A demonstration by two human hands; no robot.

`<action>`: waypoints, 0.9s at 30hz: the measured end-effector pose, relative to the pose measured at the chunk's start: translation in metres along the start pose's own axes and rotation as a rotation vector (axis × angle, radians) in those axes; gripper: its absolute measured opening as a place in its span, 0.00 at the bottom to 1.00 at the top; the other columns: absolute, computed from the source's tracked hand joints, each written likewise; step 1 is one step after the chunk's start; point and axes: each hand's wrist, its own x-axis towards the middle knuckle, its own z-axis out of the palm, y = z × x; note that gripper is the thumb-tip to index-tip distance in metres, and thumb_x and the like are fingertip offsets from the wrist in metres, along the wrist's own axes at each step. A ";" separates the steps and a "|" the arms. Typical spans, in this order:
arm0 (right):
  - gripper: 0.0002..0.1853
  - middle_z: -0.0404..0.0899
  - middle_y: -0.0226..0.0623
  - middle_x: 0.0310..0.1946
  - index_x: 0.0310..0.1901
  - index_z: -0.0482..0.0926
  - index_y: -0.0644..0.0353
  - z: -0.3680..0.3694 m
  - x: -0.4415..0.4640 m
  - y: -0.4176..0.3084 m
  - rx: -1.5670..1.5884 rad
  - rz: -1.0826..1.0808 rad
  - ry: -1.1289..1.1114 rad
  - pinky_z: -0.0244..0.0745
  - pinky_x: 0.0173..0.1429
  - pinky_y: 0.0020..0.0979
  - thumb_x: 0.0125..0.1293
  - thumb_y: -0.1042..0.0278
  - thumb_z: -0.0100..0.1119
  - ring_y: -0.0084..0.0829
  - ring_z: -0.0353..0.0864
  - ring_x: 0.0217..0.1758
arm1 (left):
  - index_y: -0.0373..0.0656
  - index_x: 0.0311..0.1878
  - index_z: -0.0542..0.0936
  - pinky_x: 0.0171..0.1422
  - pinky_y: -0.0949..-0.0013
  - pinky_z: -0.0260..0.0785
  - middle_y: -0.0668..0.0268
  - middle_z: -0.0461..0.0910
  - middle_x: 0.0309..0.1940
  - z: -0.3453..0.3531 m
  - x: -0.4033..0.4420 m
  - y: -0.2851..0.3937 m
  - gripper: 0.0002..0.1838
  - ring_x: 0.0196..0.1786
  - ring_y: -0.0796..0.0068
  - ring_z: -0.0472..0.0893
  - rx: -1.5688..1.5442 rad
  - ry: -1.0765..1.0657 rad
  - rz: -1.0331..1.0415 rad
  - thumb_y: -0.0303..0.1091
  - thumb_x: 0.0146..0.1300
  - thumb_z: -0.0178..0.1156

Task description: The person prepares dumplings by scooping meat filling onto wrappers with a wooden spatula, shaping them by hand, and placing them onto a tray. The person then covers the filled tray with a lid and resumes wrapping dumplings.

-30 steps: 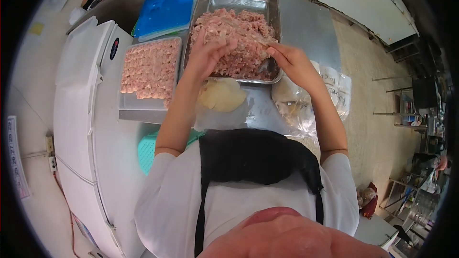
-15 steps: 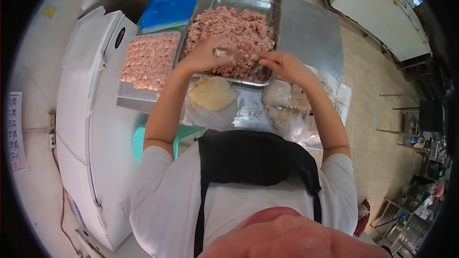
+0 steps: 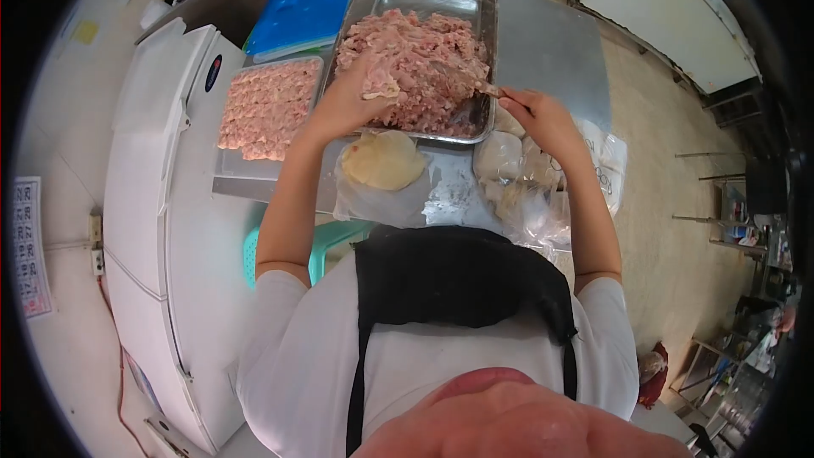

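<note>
My left hand (image 3: 346, 106) is cupped at the near left of a steel tray (image 3: 494, 8), its fingers curled round a pale, thin dumpling wrapper (image 3: 381, 85). My right hand (image 3: 538, 119) grips the handle of a spatula-like utensil (image 3: 487, 88) at the tray's right rim. Its far end reaches into the ground meat (image 3: 415, 51) and is partly buried there. Just below the tray, a stack of round yellowish wrappers (image 3: 381, 161) lies on clear plastic. Left of the tray, a shallow container holds rows of filled dumplings (image 3: 267, 106).
A blue lid (image 3: 303, 13) lies behind the dumplings. Plastic-bagged packs (image 3: 517, 165) sit beneath my right forearm on the metal table (image 3: 555, 51). A white freezer (image 3: 144, 170) stands at the left, a teal stool (image 3: 318, 254) below the table edge.
My right hand has moved right and the utensil now shows, stretching into the meat. My left hand has shifted slightly left and down, away from the right one.
</note>
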 end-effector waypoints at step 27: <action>0.16 0.83 0.44 0.37 0.50 0.81 0.55 0.138 0.019 -0.249 -0.112 -0.315 0.003 0.75 0.44 0.44 0.70 0.54 0.54 0.48 0.81 0.42 | 0.43 0.48 0.81 0.49 0.72 0.71 0.70 0.83 0.42 -0.189 -0.128 -0.091 0.19 0.44 0.79 0.80 0.126 -0.076 0.008 0.30 0.52 0.72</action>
